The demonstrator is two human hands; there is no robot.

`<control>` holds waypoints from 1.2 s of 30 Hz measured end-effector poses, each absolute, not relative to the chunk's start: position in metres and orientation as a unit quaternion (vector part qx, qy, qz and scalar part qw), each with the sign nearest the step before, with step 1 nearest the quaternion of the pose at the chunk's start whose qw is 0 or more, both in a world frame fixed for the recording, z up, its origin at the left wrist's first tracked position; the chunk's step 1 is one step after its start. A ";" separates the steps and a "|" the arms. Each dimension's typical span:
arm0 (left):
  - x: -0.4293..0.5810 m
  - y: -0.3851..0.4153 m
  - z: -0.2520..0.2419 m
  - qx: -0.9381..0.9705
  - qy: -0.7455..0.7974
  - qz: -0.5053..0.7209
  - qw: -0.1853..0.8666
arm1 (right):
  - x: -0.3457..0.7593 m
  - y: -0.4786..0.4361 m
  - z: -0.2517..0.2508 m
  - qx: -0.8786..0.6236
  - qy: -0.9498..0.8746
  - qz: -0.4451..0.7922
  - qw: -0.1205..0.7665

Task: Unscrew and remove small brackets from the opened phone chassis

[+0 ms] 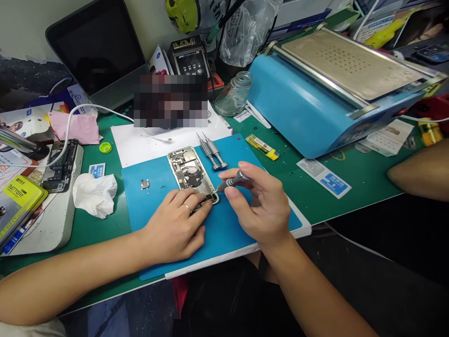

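Observation:
An opened smartphone [191, 171] with its inner parts exposed lies on a blue mat [231, 224]. My left hand [178, 220], with a ring on one finger, is closed over the phone's lower left end and presses it against the mat. Between the thumb and fingers of my right hand [264, 201] is a grey screwdriver [233, 181], tilted, its tip at the phone's lower right edge. Two more screwdrivers [212, 152] lie side by side just beyond the phone. A small metal-and-black part [145, 184] rests on the mat to the left.
A blue machine with a perforated metal plate [336, 61] stands at the back right, beside a glass jar [234, 93]. At left are a crumpled tissue [95, 194], another opened phone [60, 164] and a yellow battery box [21, 206]. Another person's arm [421, 173] shows at right.

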State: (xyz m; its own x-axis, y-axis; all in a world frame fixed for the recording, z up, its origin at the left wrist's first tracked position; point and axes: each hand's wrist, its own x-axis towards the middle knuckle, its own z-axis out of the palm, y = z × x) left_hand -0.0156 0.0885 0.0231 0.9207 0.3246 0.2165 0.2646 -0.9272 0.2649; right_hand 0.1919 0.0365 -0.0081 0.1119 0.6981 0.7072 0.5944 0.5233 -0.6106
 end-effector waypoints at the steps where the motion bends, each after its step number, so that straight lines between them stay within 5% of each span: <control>1: -0.016 0.088 0.023 0.973 0.152 0.129 0.116 | 0.192 0.037 -0.008 -0.484 -0.665 0.046 0.567; 36: -0.016 0.089 0.024 0.972 0.152 0.126 0.125 | 0.194 0.035 -0.010 -0.488 -0.653 0.051 0.577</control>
State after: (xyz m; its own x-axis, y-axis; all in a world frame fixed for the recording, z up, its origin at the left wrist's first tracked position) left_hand -0.0160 0.0890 0.0235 0.9223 0.3269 0.2064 0.2639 -0.9225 0.2818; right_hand 0.1937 0.0355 -0.0096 0.1422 0.6970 0.7028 0.5783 0.5177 -0.6305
